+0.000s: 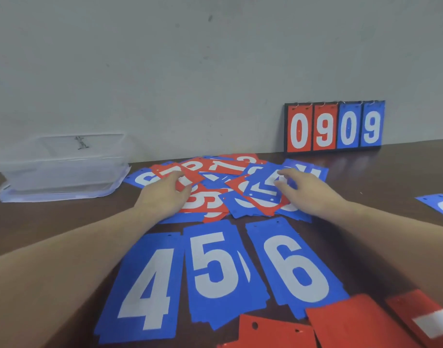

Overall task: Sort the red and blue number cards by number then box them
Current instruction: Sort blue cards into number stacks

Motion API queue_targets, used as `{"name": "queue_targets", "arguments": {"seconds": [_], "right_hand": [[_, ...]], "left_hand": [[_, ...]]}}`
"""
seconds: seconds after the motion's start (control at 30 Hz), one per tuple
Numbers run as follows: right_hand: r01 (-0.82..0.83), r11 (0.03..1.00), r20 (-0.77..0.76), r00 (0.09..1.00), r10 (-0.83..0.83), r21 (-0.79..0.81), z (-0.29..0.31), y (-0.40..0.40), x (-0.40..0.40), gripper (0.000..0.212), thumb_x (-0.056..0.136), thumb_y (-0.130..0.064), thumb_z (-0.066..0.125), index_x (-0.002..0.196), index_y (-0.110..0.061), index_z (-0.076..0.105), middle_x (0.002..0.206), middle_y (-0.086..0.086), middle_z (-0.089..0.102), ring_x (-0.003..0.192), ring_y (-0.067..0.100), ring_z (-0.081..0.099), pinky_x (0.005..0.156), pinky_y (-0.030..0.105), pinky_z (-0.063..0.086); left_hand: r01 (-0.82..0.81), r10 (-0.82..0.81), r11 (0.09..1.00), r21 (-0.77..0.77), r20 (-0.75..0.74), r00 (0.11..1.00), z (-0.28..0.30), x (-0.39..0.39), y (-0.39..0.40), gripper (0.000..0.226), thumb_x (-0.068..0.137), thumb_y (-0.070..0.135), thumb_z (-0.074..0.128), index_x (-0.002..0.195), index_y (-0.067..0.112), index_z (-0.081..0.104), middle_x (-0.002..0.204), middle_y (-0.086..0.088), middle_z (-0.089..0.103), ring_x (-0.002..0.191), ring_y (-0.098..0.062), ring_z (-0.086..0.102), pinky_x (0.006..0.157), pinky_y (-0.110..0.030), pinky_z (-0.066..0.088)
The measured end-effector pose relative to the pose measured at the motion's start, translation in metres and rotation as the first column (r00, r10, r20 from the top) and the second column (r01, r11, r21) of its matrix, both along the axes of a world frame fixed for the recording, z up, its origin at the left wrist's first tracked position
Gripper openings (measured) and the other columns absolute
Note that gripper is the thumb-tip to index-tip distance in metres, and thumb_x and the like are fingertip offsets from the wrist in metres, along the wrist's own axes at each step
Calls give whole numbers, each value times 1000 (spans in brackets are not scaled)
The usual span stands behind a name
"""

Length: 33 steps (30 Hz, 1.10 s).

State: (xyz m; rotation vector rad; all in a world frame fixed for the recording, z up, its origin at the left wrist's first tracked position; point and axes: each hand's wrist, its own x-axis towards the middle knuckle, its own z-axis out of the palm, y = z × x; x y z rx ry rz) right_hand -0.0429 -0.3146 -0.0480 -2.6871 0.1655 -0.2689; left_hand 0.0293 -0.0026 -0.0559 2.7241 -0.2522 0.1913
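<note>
At the near edge of the tabletop (403,172) we see red cards (361,320) lying partly out of frame, their numbers hidden, one of them showing only a white bar. Just beyond them stands a row of three blue stacks, the 4 card (145,287), the 5 card (215,267) and the 6 card (295,267), each face up and side by side; extra edges under the 5 and 6 suggest more than one card per stack. We judge the sorting to be begun but far from finished. Toward the middle of the tabletop lies the unsorted heap (230,187), red and blue cards overlapping at all angles. Our left hand (165,194) rests on its left side with fingers loosely spread over a red card, pinching nothing we can make out; our right hand (303,189) lies on its right side, fingertips touching a tilted blue card. A lone blue card (441,204) sits at the right edge. At the far left edge the clear plastic box (62,167) appears to hold no cards, so boxing is not yet started. At the far edge, against the wall, the scoreboard (334,126) reads 0909.
</note>
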Motion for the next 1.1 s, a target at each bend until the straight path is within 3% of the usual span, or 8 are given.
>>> {"name": "queue_targets", "arguments": {"seconds": [0.23, 0.33, 0.4, 0.5, 0.63, 0.83, 0.93, 1.1], "right_hand": [[-31, 999, 100, 994, 35, -39, -1, -14, -1, 25, 97, -52, 57, 111, -33, 66, 112, -9, 67, 102, 11, 59, 71, 20, 44], [-37, 993, 87, 995, 47, -111, -5, -22, 1, 58, 85, -70, 60, 131, -35, 58, 136, -10, 58, 128, 17, 51, 100, 36, 47], [-67, 993, -27, 998, 64, -97, -6, -22, 2, 83, 78, -81, 53, 149, -39, 41, 155, -10, 43, 142, 19, 39, 115, 47, 37], [-136, 981, -139, 983, 117, -138, -6, -20, 3, 92, 77, -84, 43, 157, -44, 21, 165, -9, 26, 152, 18, 22, 125, 48, 15], [-144, 980, -112, 985, 130, -135, -4, -19, -1, 91, 79, -82, 48, 157, -43, 23, 160, -11, 36, 147, 20, 30, 125, 49, 15], [-148, 989, 36, 988, 148, 5, -7, -24, -6, 88, 68, -86, 58, 144, -56, 26, 128, -12, 61, 125, 21, 53, 108, 47, 46], [-156, 988, 185, 970, 156, -13, -5, -21, -14, 85, 74, -74, 68, 145, -54, 28, 127, -13, 63, 122, 18, 55, 108, 46, 45], [-168, 986, 266, 949, 168, -22, -1, -16, -21, 87, 82, -62, 71, 153, -46, 23, 140, -17, 58, 125, 15, 57, 109, 46, 46]], "left_hand": [[90, -76, 960, -265, 66, 995, -9, 5, 7, 23, 94, 42, 60, 116, 38, 58, 115, 13, 65, 109, -12, 61, 96, -34, 49], [127, -107, 969, -212, 105, 989, -7, 2, 6, 37, 93, 39, 62, 129, 36, 57, 141, 10, 53, 129, -14, 49, 110, -43, 40], [135, -132, 985, -111, 32, 991, -3, 0, 2, 52, 95, 40, 58, 144, 36, 44, 156, 6, 40, 143, -18, 35, 117, -45, 30], [139, -131, 988, 63, -117, 984, 0, -1, -3, 62, 101, 46, 45, 156, 43, 15, 166, 2, 22, 154, -22, 14, 124, -46, 10], [138, -125, 985, 101, -122, 985, -4, 3, -2, 69, 101, 59, 37, 155, 48, -6, 164, 3, 26, 151, -24, 25, 125, -49, 5], [108, -107, 994, 33, -33, 994, -2, -1, -2, 69, 98, 61, 43, 155, 48, 6, 154, 3, 45, 142, -26, 41, 123, -49, 18], [100, -100, 995, -19, 40, 994, 0, -7, -3, 70, 96, 58, 51, 155, 46, 16, 149, 0, 50, 136, -29, 47, 118, -48, 31], [147, -106, 912, -383, 127, 986, 8, -18, 4, 69, 94, 50, 62, 151, 49, 24, 134, 17, 56, 119, -17, 60, 101, -40, 51]]}}
